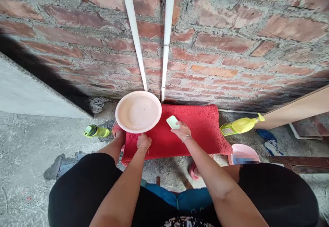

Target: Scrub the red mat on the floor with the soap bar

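While in grip of right hand (182,130) — soap bar (172,121), long axis up-left

Rough concrete floor (28,144), red mat (200,131) lying on it under both hands, pink basin (138,112) just beyond the left hand (144,140), yellow spray bottle (240,125) well right of the right hand (181,129), green bottle (95,131) left of the left hand
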`<state>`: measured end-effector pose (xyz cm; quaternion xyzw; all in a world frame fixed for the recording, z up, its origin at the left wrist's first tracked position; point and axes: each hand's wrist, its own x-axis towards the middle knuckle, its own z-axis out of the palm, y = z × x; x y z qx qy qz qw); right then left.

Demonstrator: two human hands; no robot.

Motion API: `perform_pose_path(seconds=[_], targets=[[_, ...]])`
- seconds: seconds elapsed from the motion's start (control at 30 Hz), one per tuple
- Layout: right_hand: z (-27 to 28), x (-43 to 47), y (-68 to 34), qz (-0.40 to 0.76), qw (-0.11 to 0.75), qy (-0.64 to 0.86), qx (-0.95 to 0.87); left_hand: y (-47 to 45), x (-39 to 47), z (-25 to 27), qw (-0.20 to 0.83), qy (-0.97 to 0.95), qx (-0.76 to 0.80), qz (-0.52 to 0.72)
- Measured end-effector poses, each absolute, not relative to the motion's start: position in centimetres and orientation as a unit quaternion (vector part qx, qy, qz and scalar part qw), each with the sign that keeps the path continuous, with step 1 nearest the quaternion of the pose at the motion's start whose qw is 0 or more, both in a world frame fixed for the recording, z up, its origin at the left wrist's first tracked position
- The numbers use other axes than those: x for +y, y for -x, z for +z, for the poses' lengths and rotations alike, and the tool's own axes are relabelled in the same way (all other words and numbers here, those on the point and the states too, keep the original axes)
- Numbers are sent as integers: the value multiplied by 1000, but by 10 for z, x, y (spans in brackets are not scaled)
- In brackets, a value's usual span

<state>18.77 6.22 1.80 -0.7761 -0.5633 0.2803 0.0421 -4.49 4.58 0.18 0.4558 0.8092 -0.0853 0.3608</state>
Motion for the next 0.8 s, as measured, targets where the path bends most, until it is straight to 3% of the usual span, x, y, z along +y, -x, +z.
perform_pose_path(seconds=[0.27, 0.5, 0.8], targets=[[22, 95, -170, 254, -48, 714, -650, 41, 47, -2, 349, -451, 815, -102], [15, 83, -282, 233, -7, 816, -528, 37, 52, 3, 340, -442, 821, -121], [1, -5, -414, 208, 62, 928, -303, 34, 54, 5, 327, -455, 819, -123]])
